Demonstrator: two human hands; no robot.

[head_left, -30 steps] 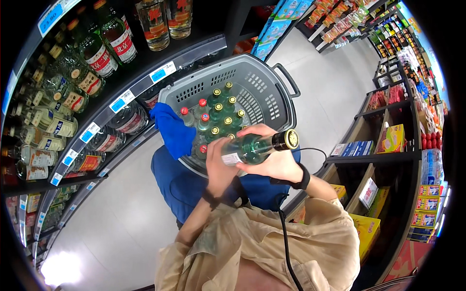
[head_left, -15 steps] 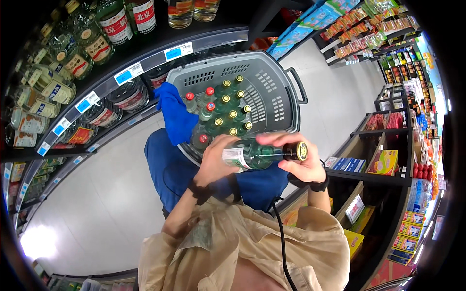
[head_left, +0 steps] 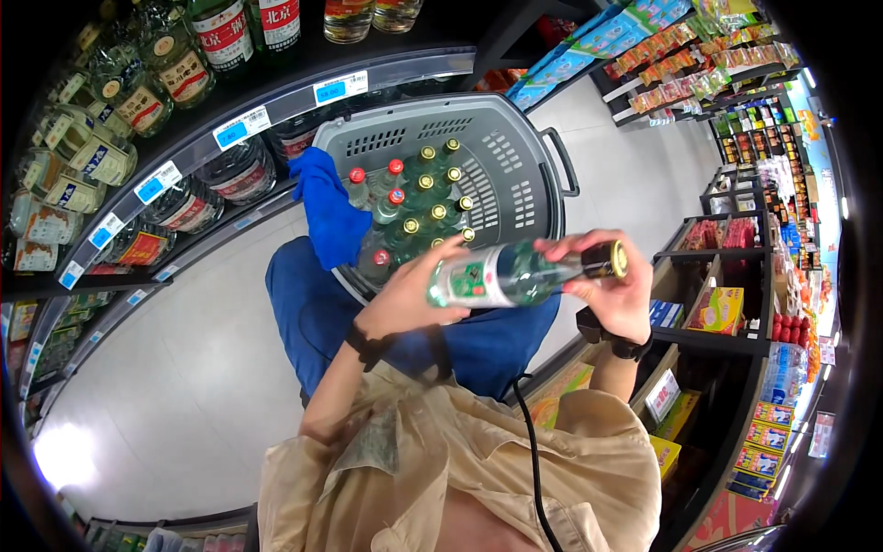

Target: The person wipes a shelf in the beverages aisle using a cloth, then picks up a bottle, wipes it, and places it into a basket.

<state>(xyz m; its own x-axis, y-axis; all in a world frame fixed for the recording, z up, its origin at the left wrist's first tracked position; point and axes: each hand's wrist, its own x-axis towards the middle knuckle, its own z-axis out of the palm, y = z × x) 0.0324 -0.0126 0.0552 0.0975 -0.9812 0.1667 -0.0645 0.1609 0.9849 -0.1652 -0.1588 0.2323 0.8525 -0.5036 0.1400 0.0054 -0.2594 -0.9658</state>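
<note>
A green glass bottle (head_left: 536,274) with a white and green label and a dark, gold-topped cap lies almost level above my lap. My left hand (head_left: 405,299) is closed round its base end. Round the neck and shoulder, my right hand (head_left: 621,299) is closed with the cap sticking out past the fingers. Just beyond stands a grey plastic basket (head_left: 510,124), holding several upright bottles, some with gold caps (head_left: 425,182) and others with red caps (head_left: 395,196). A blue cloth (head_left: 329,207) hangs over the basket's left rim. My hands and the bottle hide the basket's near edge.
Shelves of liquor bottles (head_left: 225,37) with a price-tag rail (head_left: 258,120) curve along the left and far side. On the right stands a dark shelf unit (head_left: 736,342) with boxes and packets. Hanging snack packets (head_left: 681,78) are farther off. A black cable (head_left: 533,460) runs down my front.
Both hands have shifted the bottle right and a little up, away from the basket's near edge. Its label has turned to show more of the green print.
</note>
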